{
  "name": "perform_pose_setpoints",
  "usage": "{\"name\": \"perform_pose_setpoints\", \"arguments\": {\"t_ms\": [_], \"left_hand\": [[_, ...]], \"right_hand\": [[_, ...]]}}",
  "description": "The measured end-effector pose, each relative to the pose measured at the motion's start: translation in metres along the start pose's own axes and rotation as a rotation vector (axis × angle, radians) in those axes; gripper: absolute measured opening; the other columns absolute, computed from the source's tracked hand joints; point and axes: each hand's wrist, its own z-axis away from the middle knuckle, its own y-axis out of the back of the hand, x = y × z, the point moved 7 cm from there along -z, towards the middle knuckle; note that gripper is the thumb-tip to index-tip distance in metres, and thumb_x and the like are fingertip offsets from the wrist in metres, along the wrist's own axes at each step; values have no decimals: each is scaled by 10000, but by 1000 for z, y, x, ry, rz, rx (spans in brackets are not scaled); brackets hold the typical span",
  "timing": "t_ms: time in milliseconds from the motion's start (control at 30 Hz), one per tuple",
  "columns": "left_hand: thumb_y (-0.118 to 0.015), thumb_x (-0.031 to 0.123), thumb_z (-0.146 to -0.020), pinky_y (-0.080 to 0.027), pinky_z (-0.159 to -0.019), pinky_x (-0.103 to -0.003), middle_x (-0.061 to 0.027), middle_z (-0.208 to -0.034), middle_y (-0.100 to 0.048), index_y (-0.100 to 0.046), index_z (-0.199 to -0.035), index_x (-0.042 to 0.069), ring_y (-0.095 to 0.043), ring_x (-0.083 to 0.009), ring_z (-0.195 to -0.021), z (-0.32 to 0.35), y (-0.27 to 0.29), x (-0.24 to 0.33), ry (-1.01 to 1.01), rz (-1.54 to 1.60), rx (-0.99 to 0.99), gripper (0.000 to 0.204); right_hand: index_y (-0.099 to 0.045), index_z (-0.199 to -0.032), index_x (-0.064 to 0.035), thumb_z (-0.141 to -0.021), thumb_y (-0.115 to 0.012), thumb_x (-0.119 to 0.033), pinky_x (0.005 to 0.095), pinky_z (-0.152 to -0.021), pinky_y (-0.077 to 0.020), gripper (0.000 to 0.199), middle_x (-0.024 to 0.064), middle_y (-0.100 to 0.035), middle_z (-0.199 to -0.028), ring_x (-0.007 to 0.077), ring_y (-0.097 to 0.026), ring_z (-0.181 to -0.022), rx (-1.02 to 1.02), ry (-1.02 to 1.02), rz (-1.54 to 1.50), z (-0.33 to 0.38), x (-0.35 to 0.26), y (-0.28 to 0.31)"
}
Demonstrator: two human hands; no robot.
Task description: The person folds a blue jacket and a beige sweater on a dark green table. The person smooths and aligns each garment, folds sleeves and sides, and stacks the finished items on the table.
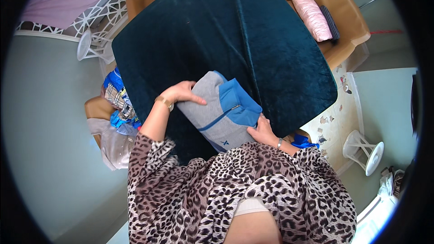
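A folded grey shirt [205, 115] with a blue collar is tilted over the near edge of the cloth-covered table. My left hand [183, 93] grips its left side, thumb lying on top and the other fingers hidden beneath. On the right, my right hand [263, 132] pinches the shirt near the collar, with the thumb on top and most fingers out of sight. The shirt's collar [239, 102] faces the far right, and a blue stripe crosses the grey front.
A dark teal velvet cloth [199, 27] covers the table. Crumpled clothes [120, 97] lie on a chair at left. A tan armchair [348, 18] at far right holds folded pink fabric [312, 17]. White stools [364, 151] stand at both sides. Blue fabric [303, 141] sits by my right wrist.
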Motion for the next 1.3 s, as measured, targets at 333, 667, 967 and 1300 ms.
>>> {"name": "perform_pose_setpoints", "arguments": {"t_ms": [333,667,967,1300], "left_hand": [[-864,133,-820,-513,-1044,-368,-127,-1292,-675,-540,-1391,-32,-650,-221,-1180,142,-61,-75,-320,1004,432,677],[-932,185,-769,-532,-704,-232,-131,-1269,-575,-404,-1477,-5,-591,-136,-846,58,-215,-140,-115,710,1105,904],[-951,218,-696,-502,-1004,-346,-70,-1319,-612,-643,-1362,56,-577,-198,-1174,66,-123,-118,-166,175,1091,752],[-921,135,-731,-552,-887,-312,-50,-1071,-702,-694,-1293,46,-681,-165,-993,32,-117,-133,-157,686,788,612]], "right_hand": [[-664,-1050,3,-765,-603,-177,454,-877,-494,343,169,-689,-925,365,-662,-934,-297,495,21,-133,-166,78],[-643,-1312,-24,-838,-702,-253,469,-1104,-449,530,224,-616,-1347,395,-580,-1238,-128,447,340,-168,-47,30],[-757,-1189,-54,-785,-841,-540,466,-1062,-419,638,155,-670,-1240,332,-538,-1241,-223,214,372,-189,-33,23],[-768,-1115,-4,-826,-836,-449,431,-887,-516,535,144,-741,-1017,287,-667,-996,-389,167,162,-227,-61,-60]]}}
